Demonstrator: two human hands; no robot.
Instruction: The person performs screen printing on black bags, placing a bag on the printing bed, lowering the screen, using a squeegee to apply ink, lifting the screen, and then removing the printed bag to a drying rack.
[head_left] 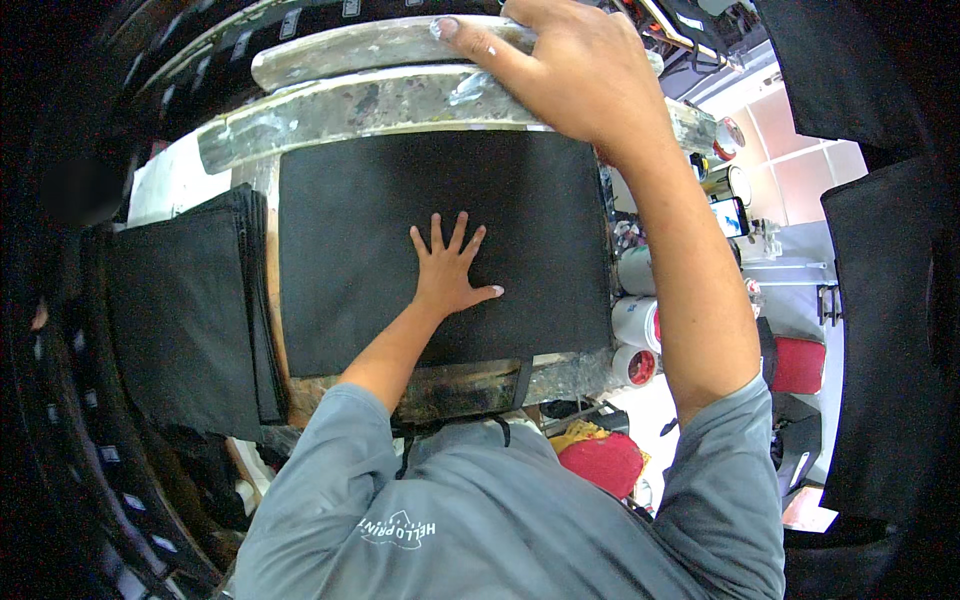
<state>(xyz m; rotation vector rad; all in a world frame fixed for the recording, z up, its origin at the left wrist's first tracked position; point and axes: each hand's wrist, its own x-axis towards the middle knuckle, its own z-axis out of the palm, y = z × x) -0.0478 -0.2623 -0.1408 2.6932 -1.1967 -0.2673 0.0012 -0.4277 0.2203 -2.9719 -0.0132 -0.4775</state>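
Your right hand (590,75) grips the paint-crusted frame (400,100) at 12 o'clock; left hand (450,270) lies flat, fingers spread, on the black fabric (350,250) at centre.
It looks soft, light and limp: keep your palm flat, lift by an edge; the stack of black fabric (185,310) sits at 9 o'clock.

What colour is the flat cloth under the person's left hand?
Plain black, with no pattern, seen in the head view: the cloth lies under the left hand.

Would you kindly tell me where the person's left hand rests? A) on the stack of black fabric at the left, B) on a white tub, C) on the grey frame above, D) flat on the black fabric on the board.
D: the left hand lies flat, fingers spread, on the black fabric on the board.
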